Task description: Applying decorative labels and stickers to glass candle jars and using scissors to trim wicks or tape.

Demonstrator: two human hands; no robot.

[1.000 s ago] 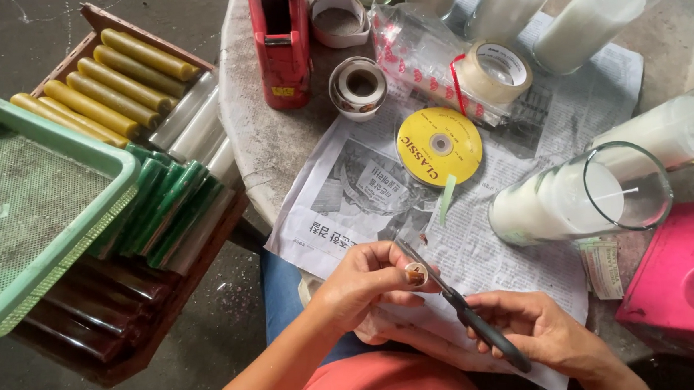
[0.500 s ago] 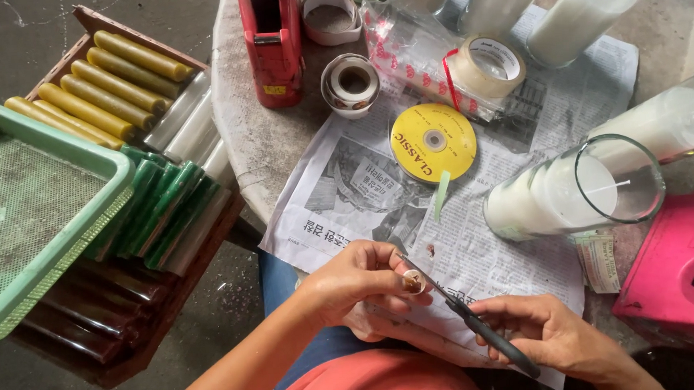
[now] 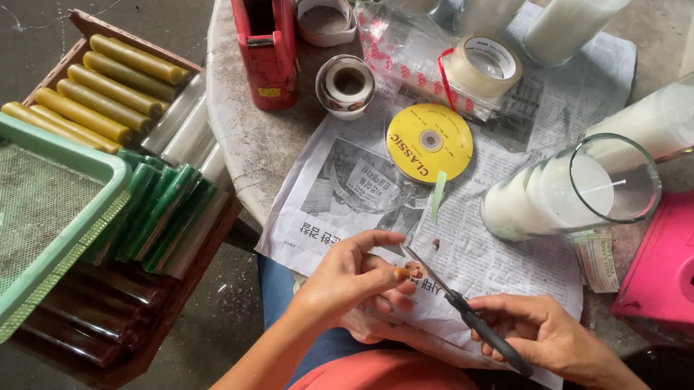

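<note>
1. Left hand (image 3: 352,279): fingers curled, thumb and fingertips pinching a small round sticker-like piece (image 3: 405,273); index finger stretched out above it. Piece sits right at the scissor blades, over the near edge of the newspaper.
2. Right hand (image 3: 544,337): closed around the dark handles of the scissors (image 3: 462,308); blades point up-left toward the pinched piece, tips touching or just beside it, cannot tell which.
3. Both hands low in frame, above the person's lap, at the near rim of the round stone table (image 3: 255,136).
4. Newspaper (image 3: 362,186) spread on the table under the work area; hangs over the near rim.
5. Yellow disc (image 3: 429,142) flat on the newspaper, beyond the hands; a pale green strip (image 3: 439,196) lies at its near edge.
6. Glass candle jar (image 3: 572,193) with white wax lying on its side to the right of the disc; more white jar candles (image 3: 577,12) further back and right.
7. Clear tape roll (image 3: 482,66) on a plastic bag behind the disc; sticker roll (image 3: 344,85) just left of it; red tape dispenser (image 3: 264,43) further left.
8. Pink plastic object (image 3: 681,271) at right edge.
9. Left of table: wooden crate (image 3: 124,233) with yellow, clear, green and dark red candle sticks; green mesh tray (image 3: 34,206) resting on top of it.
</note>
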